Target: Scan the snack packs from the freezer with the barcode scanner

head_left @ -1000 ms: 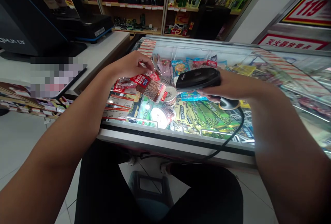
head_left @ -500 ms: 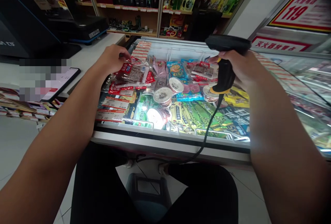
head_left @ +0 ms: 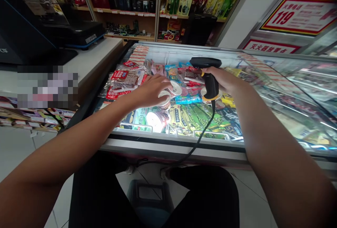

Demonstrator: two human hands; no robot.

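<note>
My left hand (head_left: 152, 89) reaches over the round white-lidded cups, its fingers apart and its thumb split from the rest. The fingertips are at one cup (head_left: 176, 88); whether they touch the lid I cannot tell. A second cup (head_left: 165, 100) lies partly under the hand. My right hand (head_left: 217, 77) is wrapped round the grip of a black and yellow barcode scanner (head_left: 211, 86), held upright above the packs. Left of my left hand lie clear packs with red labels (head_left: 126, 77). Another cup (head_left: 157, 121) shines brightly near the freezer's front.
All this lies in a glass-topped chest freezer (head_left: 179, 147), with green packs (head_left: 202, 115) near its front rim. The scanner's cable (head_left: 196, 145) hangs over that rim. A counter (head_left: 92, 59) with a scale (head_left: 76, 35) stands left. Shelves (head_left: 126, 12) stand behind.
My left hand has let go of the red-labelled pack and moved right to the cups. My right hand has shifted slightly left and down with the scanner. The view has turned a little.
</note>
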